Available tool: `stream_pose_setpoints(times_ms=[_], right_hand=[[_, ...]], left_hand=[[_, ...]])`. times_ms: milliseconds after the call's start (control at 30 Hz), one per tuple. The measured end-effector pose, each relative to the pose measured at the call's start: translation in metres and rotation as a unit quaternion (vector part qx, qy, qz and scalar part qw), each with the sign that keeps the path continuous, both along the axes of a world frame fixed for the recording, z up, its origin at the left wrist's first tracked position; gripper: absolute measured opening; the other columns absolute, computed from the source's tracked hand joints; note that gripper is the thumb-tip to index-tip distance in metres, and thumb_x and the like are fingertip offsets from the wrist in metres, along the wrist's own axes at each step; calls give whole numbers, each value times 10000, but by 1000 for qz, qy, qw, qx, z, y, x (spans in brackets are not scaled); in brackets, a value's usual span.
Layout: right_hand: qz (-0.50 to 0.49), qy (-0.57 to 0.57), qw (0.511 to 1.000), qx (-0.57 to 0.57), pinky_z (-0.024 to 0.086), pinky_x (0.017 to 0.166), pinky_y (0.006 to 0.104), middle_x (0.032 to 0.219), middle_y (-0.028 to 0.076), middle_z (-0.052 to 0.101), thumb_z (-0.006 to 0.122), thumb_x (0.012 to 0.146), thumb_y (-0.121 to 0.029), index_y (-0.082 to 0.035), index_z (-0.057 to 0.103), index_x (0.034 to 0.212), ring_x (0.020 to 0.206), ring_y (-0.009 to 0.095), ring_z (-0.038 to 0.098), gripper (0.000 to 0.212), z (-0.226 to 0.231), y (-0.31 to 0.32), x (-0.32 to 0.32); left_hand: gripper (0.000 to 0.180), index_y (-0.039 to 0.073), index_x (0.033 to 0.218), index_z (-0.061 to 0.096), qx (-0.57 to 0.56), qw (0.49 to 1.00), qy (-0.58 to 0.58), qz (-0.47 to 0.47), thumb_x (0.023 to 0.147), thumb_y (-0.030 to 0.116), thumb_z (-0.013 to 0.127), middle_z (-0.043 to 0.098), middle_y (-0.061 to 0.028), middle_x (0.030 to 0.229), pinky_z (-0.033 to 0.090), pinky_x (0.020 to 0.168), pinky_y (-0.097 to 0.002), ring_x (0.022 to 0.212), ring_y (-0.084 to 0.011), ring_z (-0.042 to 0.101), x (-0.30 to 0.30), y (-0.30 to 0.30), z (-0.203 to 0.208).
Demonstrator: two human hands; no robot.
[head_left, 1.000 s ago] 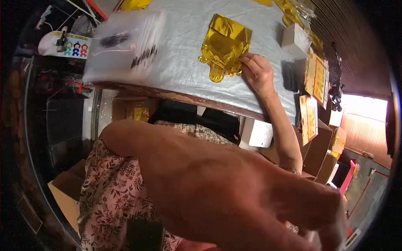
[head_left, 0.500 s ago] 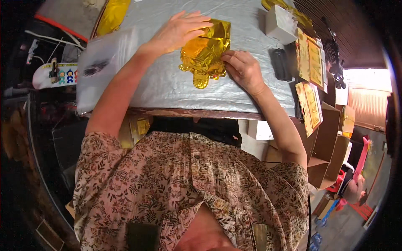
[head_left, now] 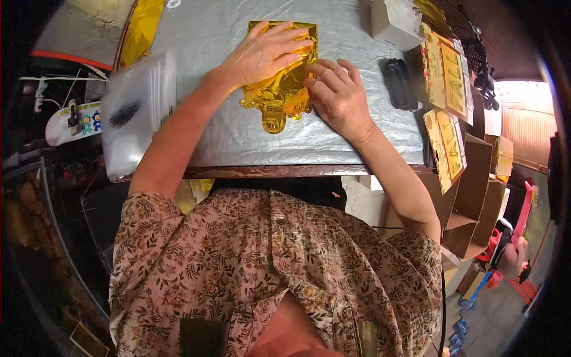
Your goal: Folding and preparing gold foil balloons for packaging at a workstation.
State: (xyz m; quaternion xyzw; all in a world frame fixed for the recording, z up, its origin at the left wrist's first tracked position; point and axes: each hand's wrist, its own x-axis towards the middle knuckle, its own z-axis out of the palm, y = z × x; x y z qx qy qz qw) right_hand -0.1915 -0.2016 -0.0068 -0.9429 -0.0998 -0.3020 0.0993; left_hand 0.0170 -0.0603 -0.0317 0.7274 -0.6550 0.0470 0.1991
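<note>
A flattened gold foil balloon (head_left: 294,83) lies on the silvery covered table, its foil creased and a rounded tab pointing toward me. Across its upper left part my left hand (head_left: 264,55) rests flat, fingers spread over the foil. My right hand (head_left: 339,95) is at the balloon's right edge, fingers bent and somewhat apart, the tips touching the foil. The thumb of that hand is mostly hidden. Part of the balloon is covered by my left hand.
Clear plastic bags (head_left: 140,113) lie at the table's left edge. On the right are a black bundle (head_left: 399,83), a white box (head_left: 397,25) and printed cards with gold lettering (head_left: 446,149). Cardboard boxes (head_left: 470,202) stand beyond the right edge, and gold foil (head_left: 143,33) lies far left.
My left hand has moved down onto the foil and lies flatter over it. The fingers of my right hand, earlier pinched at the foil's edge, have spread apart. The view has shifted slightly.
</note>
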Motion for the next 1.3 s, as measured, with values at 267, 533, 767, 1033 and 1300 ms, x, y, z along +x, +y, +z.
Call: stream_pose_setpoints(times_ms=[267, 533, 767, 1033, 1300], right_hand=[[-6, 41, 999, 16, 430, 1072, 503, 1191, 73, 697, 721, 727, 20, -79, 679, 1068, 1186, 264, 649, 357, -3, 0, -1], [-156, 87, 982, -68, 353, 1110, 535, 1339, 71, 619, 652, 767, 19, -172, 709, 1277, 1255, 276, 566, 548, 13, -4, 6], [-193, 106, 969, -109, 300, 1168, 561, 1525, 66, 523, 652, 876, -104, -254, 693, 1351, 1381, 284, 492, 499, 4, -12, 16], [-182, 116, 966, -142, 280, 1179, 588, 1519, 88, 530, 608, 937, -155, -195, 706, 1327, 1386, 317, 497, 405, 0, -16, 14], [-197, 130, 955, -179, 310, 1186, 524, 1529, -5, 545, 607, 950, -163, -271, 708, 1333, 1385, 282, 505, 411, 3, -16, 14]], left_hand=[[406, 238, 1452, 608, -7, 1000, -12, 5, 1081, 366, 506, 517, -5, 1568, 225, 1235, -510, 1510, -243, 379, -1, 0, -1], [414, 238, 1452, 601, -12, 1000, -24, 6, 1066, 369, 529, 499, 13, 1583, 242, 1231, -513, 1507, -235, 382, -3, 0, -4], [428, 247, 1470, 584, -11, 999, -40, 15, 1064, 371, 530, 496, 14, 1584, 237, 1236, -514, 1509, -234, 380, -3, 0, -6], [412, 268, 1435, 613, -18, 999, -28, -1, 1053, 401, 536, 496, 9, 1584, 242, 1236, -527, 1499, -244, 395, -2, -1, -6], [409, 269, 1422, 620, -15, 999, -31, -6, 1039, 400, 565, 500, -7, 1578, 255, 1228, -549, 1480, -289, 421, 0, 1, -6]])
